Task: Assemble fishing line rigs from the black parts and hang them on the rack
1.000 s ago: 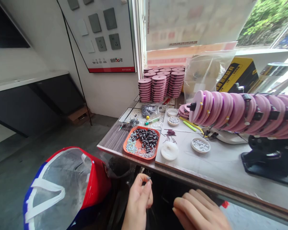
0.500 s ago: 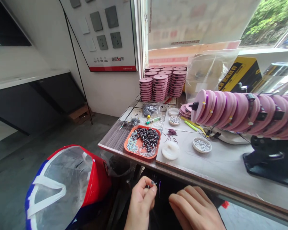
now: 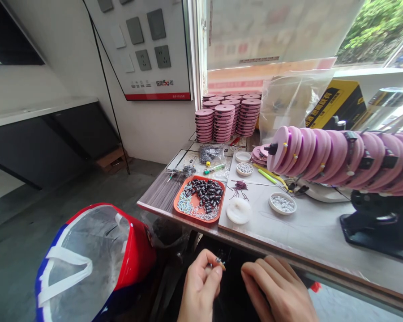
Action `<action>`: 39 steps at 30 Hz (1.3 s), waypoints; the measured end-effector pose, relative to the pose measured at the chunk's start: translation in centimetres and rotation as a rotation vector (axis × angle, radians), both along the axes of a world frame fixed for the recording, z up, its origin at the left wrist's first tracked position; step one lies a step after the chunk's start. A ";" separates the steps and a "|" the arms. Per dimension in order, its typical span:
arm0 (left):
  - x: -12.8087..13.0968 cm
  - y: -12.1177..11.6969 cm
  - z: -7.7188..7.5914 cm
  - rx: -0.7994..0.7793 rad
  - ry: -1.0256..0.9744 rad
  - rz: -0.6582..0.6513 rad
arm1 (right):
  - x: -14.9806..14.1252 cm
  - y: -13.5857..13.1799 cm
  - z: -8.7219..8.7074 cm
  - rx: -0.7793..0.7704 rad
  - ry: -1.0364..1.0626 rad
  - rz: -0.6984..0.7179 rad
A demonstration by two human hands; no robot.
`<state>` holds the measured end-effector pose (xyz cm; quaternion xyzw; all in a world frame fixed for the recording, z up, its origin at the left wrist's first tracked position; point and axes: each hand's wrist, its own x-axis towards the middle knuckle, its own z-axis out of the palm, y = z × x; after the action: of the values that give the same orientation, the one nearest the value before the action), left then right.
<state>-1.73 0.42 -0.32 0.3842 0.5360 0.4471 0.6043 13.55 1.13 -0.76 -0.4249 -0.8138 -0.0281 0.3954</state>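
Pinching a small part [image 3: 221, 263] between thumb and index finger, the left hand [image 3: 201, 284] keeps a narrow grip. I observe the part at the fingertips, projecting toward the right hand [image 3: 278, 286]; its long axis appears to slant down rightward, but is too small to confirm. The right hand's fingers curl; I cannot tell whether they hold anything.

Bare left grip [image 3: 202, 281], bare right grip [image 3: 276, 282]
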 end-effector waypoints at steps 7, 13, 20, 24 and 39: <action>-0.1 -0.1 -1.0 0.133 0.183 0.131 | 0.2 0.0 0.2 0.011 -0.036 -0.046; 0.0 0.0 -1.3 0.138 0.188 0.163 | 0.0 -0.3 0.2 -0.021 0.004 -0.047; 0.3 -0.2 -0.5 0.148 0.190 0.109 | -0.6 0.2 1.0 -0.046 0.035 0.045; 0.1 -0.1 -0.4 0.113 0.086 0.110 | -1.2 0.2 0.4 -0.012 -0.064 0.075; -0.6 0.6 -1.8 -0.023 -0.118 0.030 | 0.3 -0.2 0.3 0.039 0.100 0.097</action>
<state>-2.31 1.00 -2.11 0.3423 0.5101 0.4717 0.6325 13.81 0.90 -0.44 -0.3781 -0.8119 -0.0034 0.4447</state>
